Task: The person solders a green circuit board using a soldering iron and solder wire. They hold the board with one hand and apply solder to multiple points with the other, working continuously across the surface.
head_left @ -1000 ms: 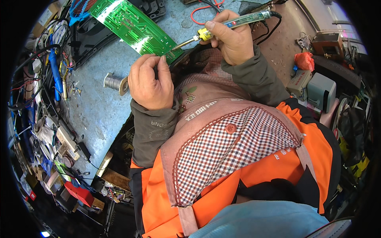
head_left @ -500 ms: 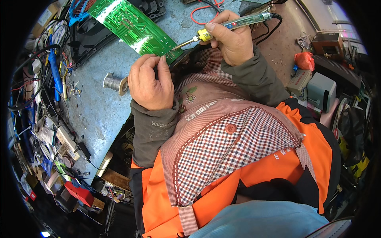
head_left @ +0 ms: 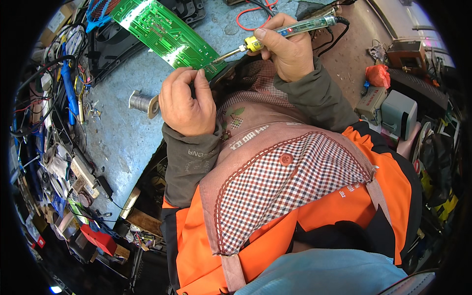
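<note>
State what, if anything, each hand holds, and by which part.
Right hand: soldering iron, by its handle. Left hand: at the edge of the green circuit board; grip unclear.

The right hand [head_left: 290,49] grips a soldering iron [head_left: 253,43], its tip at the near end of a green circuit board [head_left: 169,37]; the left hand [head_left: 189,103] curls at the board's edge, near a wire spool [head_left: 141,103] on the table [head_left: 118,142].

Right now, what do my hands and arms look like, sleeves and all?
Your left hand and right hand are ungloved. Both forearms wear dark grey-green sleeves: the left sleeve has faint pale markings, the right sleeve looks plain. Orange-and-black clothing shows beyond them.
</note>
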The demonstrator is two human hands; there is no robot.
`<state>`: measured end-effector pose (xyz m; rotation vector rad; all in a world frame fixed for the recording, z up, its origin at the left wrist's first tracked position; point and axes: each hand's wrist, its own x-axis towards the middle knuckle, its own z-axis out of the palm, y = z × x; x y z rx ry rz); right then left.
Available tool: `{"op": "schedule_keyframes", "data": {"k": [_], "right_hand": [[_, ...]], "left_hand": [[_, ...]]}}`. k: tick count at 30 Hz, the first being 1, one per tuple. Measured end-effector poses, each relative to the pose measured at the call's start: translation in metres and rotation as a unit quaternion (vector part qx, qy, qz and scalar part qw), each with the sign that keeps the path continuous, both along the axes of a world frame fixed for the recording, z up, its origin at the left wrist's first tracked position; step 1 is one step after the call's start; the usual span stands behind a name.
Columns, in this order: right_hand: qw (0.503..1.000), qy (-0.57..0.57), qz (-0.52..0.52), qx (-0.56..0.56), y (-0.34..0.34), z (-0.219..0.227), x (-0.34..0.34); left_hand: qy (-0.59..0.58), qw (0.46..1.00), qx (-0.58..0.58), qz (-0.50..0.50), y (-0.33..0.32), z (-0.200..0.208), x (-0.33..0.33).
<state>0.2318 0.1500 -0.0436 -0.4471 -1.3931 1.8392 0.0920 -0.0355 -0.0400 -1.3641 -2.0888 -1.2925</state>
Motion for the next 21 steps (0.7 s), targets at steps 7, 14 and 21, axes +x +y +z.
{"op": "schedule_keyframes", "data": {"k": [7, 14, 21], "right_hand": [[1.000, 0.003, -0.004, 0.002, -0.0004, -0.0024, -0.0006], [0.999, 0.044, 0.004, -0.012, 0.0030, -0.0075, 0.0006], [1.000, 0.029, 0.005, -0.003, 0.0014, -0.0034, 0.0006]], "left_hand": [[0.001, 1.000, 0.001, -0.002, -0.0007, -0.0018, -0.0015], [-0.001, 1.000, 0.007, -0.005, -0.0002, -0.0013, -0.0013], [-0.001, 1.000, 0.007, -0.012, 0.0000, -0.0017, -0.0028]]}}
